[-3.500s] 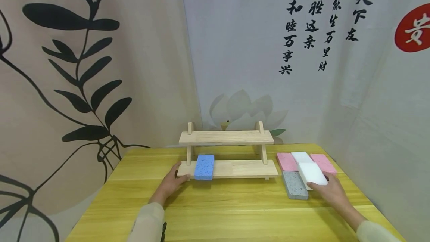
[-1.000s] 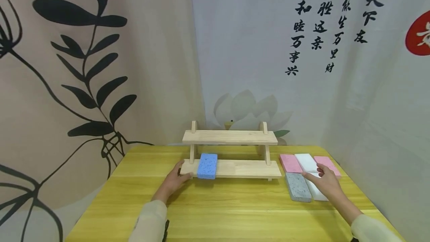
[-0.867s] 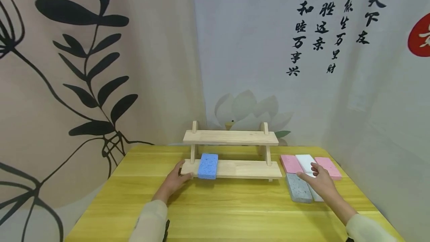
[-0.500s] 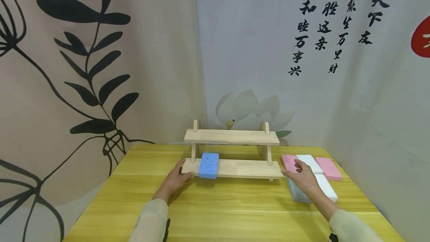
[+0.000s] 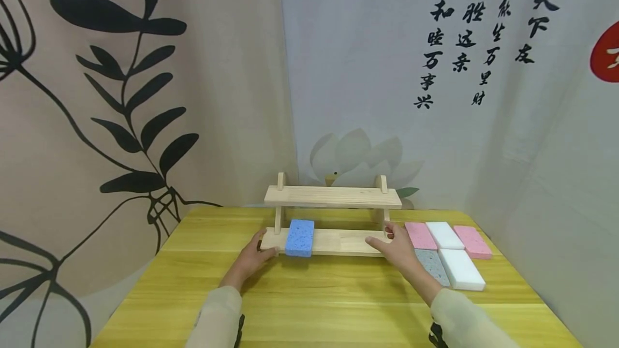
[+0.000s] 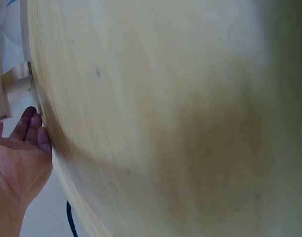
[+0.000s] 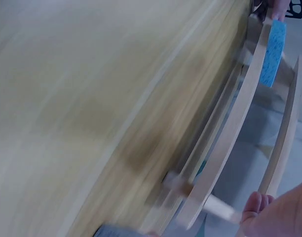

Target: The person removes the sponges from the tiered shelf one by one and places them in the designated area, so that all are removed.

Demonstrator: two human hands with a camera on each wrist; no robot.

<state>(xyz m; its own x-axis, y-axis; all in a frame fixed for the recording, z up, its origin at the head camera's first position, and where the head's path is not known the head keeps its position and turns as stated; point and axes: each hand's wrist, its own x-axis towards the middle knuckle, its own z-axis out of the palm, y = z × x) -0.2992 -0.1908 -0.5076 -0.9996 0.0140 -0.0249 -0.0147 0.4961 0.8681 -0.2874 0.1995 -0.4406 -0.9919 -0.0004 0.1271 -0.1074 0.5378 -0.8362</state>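
A two-tier wooden display rack (image 5: pixel 333 197) stands on the table, with a blue speckled sponge (image 5: pixel 300 238) on the left part of its lower shelf. My left hand (image 5: pixel 249 262) grips that shelf's left end, thumb at the front edge. In the left wrist view, the left hand (image 6: pixel 22 165) shows loosely curled fingers. My right hand (image 5: pixel 401 251) is at the shelf's right end, thumb and fingers spread, nothing held. Whether it touches the wood cannot be told. The right wrist view has the right hand (image 7: pixel 277 217) by the rack and the blue sponge (image 7: pixel 273 52) farther up.
Right of the rack lie a left pink sponge (image 5: pixel 419 235), a rear white sponge (image 5: pixel 445 235), a right pink sponge (image 5: pixel 472 241), a front white sponge (image 5: pixel 461 270) and a grey sponge (image 5: pixel 432 266). Printed curtains (image 5: pixel 232 95) hang behind the table (image 5: pixel 314 305).
The right hand set the white sponge down beside the grey one and let go. It then moved left to the shelf's right end. The left hand kept its place.
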